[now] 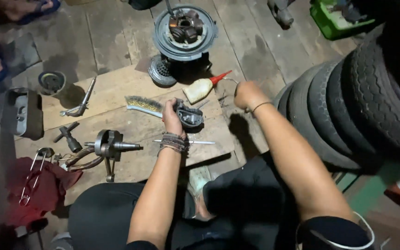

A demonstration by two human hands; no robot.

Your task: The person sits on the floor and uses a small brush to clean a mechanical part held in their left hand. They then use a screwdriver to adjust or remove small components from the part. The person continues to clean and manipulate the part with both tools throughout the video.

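**Small metal part held over the board**

My left hand [172,118] is closed around a small grey metal part [190,116], lifting it off the wooden board [116,120] so its open face turns up. My right hand [246,94] is fisted around a thin wire, just right of the oil bottle [201,88]. The wire brush [143,105] lies left.

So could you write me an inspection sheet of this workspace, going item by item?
Surface: pale wooden board on a dark plank floor.
Job's things: small grey metal engine part held in the left hand; white squeeze bottle with red nozzle lying near the right hand.
Clutter: brass wire brush, steel crankshaft, round wheel hub, red rag.
Hands: left gripping the part; right closed in a fist, contents unclear.
Cables: nothing seen.
Surroundings: stacked black tyres, green crate.
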